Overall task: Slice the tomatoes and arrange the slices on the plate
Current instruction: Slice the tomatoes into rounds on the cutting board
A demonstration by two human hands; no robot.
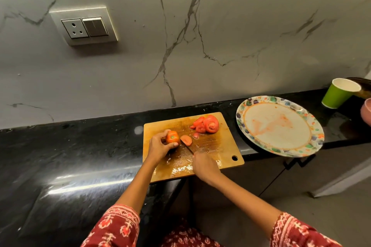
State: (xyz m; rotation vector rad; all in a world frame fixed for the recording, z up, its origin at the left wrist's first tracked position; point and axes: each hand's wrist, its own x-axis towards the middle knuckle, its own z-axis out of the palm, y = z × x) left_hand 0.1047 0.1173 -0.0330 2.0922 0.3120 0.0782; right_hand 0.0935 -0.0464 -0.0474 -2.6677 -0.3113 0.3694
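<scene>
Now the left hand grips one tomato, the right hand grips one knife, on one board atop a black counter.

Green paper cup and wall socket above black counter.

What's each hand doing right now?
Left hand: grips the tomato on the board.
Right hand: holds the knife, blade at the tomato's cut face.

Tomato on board — plate right.
</scene>
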